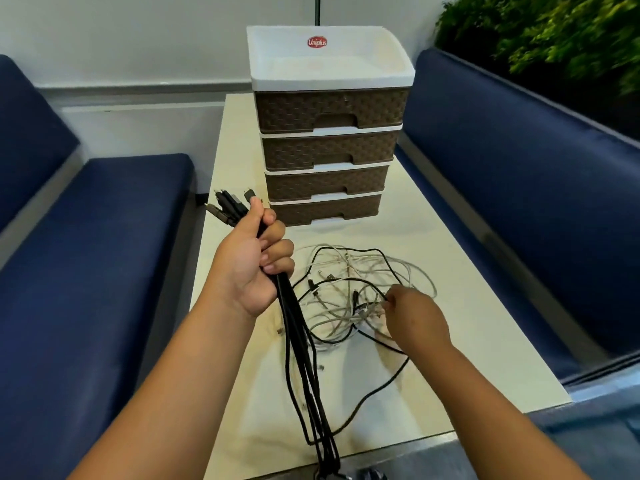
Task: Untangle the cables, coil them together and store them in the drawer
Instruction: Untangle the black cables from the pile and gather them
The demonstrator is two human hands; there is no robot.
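Observation:
My left hand (252, 261) is raised above the table and shut on a bundle of black cables (301, 351); their plug ends stick out above my fist and the rest hangs down past the table's near edge. A tangle of white and black cables (349, 289) lies on the cream table (450, 306). My right hand (412, 317) rests on the right side of that tangle, fingertips pinching a cable end. Behind the tangle stands a brown drawer unit (329, 147) with a white top, all of its several drawers shut.
Blue padded benches (104, 254) flank the table on the left and on the right (519, 168). Green foliage (554, 32) fills the top right corner. A white wall runs behind the drawer unit.

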